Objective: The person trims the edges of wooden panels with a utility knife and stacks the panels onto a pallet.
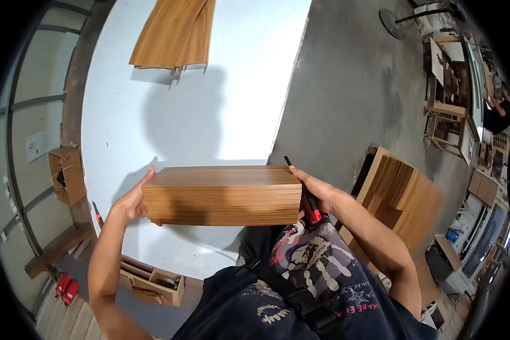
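Observation:
A thick stack of brown wood-grain strips (224,204) is held level in front of my body, pressed between both hands. My left hand (133,198) grips its left end, thumb up along the edge. At the right end, my right hand (314,190) closes around the stack. A long black-and-red tool (310,205), its exact kind unclear, shows between my right hand and the stack. Below the stack lies a white tabletop (243,113). Farther up on it rests a fanned pile of wood-grain strips (173,34).
A red-and-black tool (98,215) lies at the table's left edge. More wood-grain boards (402,198) stand on the right. A cardboard box (67,175) is at the left wall, and a wooden box (153,281) below the table. Another person (497,110) is far right.

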A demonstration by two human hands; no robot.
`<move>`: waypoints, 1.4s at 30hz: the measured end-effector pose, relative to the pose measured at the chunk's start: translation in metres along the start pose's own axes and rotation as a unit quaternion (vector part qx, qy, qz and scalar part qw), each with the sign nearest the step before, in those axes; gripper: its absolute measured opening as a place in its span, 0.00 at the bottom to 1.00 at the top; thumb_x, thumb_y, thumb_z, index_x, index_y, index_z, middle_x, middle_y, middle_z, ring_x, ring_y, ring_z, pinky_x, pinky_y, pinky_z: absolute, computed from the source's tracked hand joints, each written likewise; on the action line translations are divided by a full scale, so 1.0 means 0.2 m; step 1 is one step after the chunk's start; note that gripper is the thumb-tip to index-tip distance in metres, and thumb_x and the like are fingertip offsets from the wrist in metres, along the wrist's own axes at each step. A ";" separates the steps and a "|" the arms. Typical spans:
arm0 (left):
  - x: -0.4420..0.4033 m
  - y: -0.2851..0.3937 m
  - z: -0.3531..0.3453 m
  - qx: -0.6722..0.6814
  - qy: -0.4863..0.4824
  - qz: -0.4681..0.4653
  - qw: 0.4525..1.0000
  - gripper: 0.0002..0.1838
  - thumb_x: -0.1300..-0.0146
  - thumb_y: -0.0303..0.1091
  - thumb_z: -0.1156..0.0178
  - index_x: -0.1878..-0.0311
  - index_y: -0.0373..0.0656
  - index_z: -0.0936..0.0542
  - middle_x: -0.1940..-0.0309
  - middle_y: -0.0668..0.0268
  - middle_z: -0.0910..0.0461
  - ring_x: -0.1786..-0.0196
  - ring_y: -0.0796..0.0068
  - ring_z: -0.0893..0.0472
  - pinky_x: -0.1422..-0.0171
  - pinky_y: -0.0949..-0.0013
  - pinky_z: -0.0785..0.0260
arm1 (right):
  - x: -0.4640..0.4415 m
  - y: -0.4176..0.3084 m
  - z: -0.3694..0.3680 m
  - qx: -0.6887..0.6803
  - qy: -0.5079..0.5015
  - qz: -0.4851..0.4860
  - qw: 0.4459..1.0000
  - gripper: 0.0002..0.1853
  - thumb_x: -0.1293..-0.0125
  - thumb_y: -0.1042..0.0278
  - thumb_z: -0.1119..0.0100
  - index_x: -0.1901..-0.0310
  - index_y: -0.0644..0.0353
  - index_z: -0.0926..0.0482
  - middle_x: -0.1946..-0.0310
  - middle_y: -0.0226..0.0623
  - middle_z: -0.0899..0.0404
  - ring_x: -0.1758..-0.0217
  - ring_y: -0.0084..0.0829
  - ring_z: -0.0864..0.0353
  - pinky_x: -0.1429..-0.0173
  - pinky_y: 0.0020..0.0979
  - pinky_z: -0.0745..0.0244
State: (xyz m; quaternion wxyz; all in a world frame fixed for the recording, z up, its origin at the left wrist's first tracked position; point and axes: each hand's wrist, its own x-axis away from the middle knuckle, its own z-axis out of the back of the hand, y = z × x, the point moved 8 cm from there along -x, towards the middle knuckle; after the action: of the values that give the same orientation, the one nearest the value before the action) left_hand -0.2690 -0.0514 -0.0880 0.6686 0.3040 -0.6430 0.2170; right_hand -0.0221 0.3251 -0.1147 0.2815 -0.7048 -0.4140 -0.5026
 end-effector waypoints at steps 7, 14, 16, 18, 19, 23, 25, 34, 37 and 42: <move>-0.05 0.05 -0.01 0.022 0.010 0.025 0.999 0.41 0.34 0.74 0.47 0.33 0.47 0.23 0.39 0.61 0.19 0.41 0.65 0.19 0.39 0.58 0.23 | -0.01 0.00 -0.01 -0.084 -0.057 -0.092 0.991 0.38 0.30 0.33 0.42 0.35 0.61 0.29 0.54 0.48 0.19 0.60 0.43 0.15 0.67 0.50 0.14; -0.04 0.05 -0.16 0.128 -0.038 -0.061 0.989 0.39 0.32 0.65 0.43 0.29 0.45 0.26 0.36 0.62 0.21 0.36 0.61 0.21 0.33 0.55 0.25 | 0.18 0.10 0.13 -0.046 -0.027 0.033 0.998 0.40 0.35 0.36 0.39 0.37 0.68 0.26 0.57 0.56 0.19 0.60 0.55 0.13 0.60 0.53 0.14; 0.02 0.14 -0.31 0.101 -0.039 -0.097 0.989 0.42 0.33 0.67 0.43 0.27 0.45 0.29 0.34 0.61 0.23 0.35 0.61 0.22 0.33 0.56 0.26 | 0.24 0.20 0.29 -0.054 -0.019 0.124 0.991 0.37 0.36 0.38 0.36 0.41 0.66 0.25 0.62 0.43 0.22 0.62 0.43 0.15 0.63 0.46 0.15; 0.13 0.28 -0.53 0.039 -0.018 -0.142 0.989 0.45 0.34 0.70 0.43 0.25 0.46 0.31 0.32 0.60 0.25 0.34 0.61 0.22 0.33 0.57 0.27 | 0.38 0.30 0.44 -0.058 0.029 0.216 0.974 0.32 0.36 0.40 0.35 0.47 0.64 0.24 0.68 0.34 0.29 0.69 0.30 0.20 0.69 0.38 0.17; 0.26 0.34 -0.69 0.004 0.010 -0.166 0.986 0.46 0.35 0.71 0.42 0.24 0.46 0.32 0.31 0.59 0.25 0.34 0.60 0.22 0.33 0.57 0.27 | 0.39 0.41 0.54 -0.092 0.036 0.255 0.962 0.30 0.35 0.41 0.34 0.48 0.63 0.25 0.66 0.35 0.25 0.71 0.29 0.19 0.71 0.35 0.18; 0.27 0.50 -1.26 -0.117 -0.067 -0.302 0.944 0.49 0.37 0.72 0.42 0.21 0.47 0.37 0.29 0.57 0.28 0.32 0.59 0.25 0.32 0.56 0.29 | 0.76 0.89 0.87 -0.205 0.058 0.401 0.891 0.19 0.32 0.50 0.30 0.64 0.51 0.29 0.72 0.24 0.29 0.73 0.19 0.26 0.75 0.28 0.24; 0.27 0.54 -1.62 -0.175 -0.130 -0.358 0.908 0.49 0.36 0.69 0.43 0.20 0.48 0.39 0.30 0.56 0.29 0.31 0.59 0.27 0.30 0.55 0.31 | 0.77 1.26 1.07 -0.262 0.050 0.434 0.861 0.19 0.34 0.51 0.27 0.66 0.49 0.29 0.72 0.21 0.32 0.69 0.16 0.29 0.70 0.25 0.29; 0.10 0.06 -3.46 -0.394 -0.262 -0.295 0.830 0.33 0.32 0.45 0.48 0.25 0.45 0.37 0.35 0.57 0.28 0.33 0.62 0.28 0.27 0.58 0.35 | 0.63 2.95 1.66 -0.561 0.257 0.427 0.661 0.15 0.39 0.58 0.25 0.62 0.52 0.24 0.65 0.21 0.27 0.59 0.21 0.29 0.56 0.29 0.32; -0.07 -0.14 -4.00 -0.448 -0.307 -0.263 0.797 0.30 0.33 0.41 0.48 0.29 0.45 0.34 0.36 0.57 0.28 0.32 0.61 0.29 0.26 0.57 0.36 | 0.49 3.35 1.83 -0.593 0.254 0.465 0.607 0.14 0.38 0.59 0.26 0.62 0.53 0.24 0.65 0.23 0.25 0.59 0.23 0.26 0.56 0.31 0.28; -0.46 -0.47 -4.83 -0.473 -0.327 -0.150 0.804 0.29 0.36 0.39 0.47 0.32 0.44 0.33 0.37 0.56 0.28 0.32 0.59 0.28 0.27 0.55 0.35 | 0.24 3.86 2.15 -0.706 0.267 0.396 0.522 0.18 0.41 0.66 0.23 0.64 0.49 0.30 0.67 0.22 0.28 0.61 0.22 0.27 0.57 0.30 0.29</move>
State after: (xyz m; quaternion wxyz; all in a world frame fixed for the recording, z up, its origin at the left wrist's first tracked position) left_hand 0.4908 0.5535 -0.1790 0.5035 0.0954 -0.7929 -0.3298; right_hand 0.8590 0.3039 -0.1988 -0.0409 -0.5967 0.4934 -0.6316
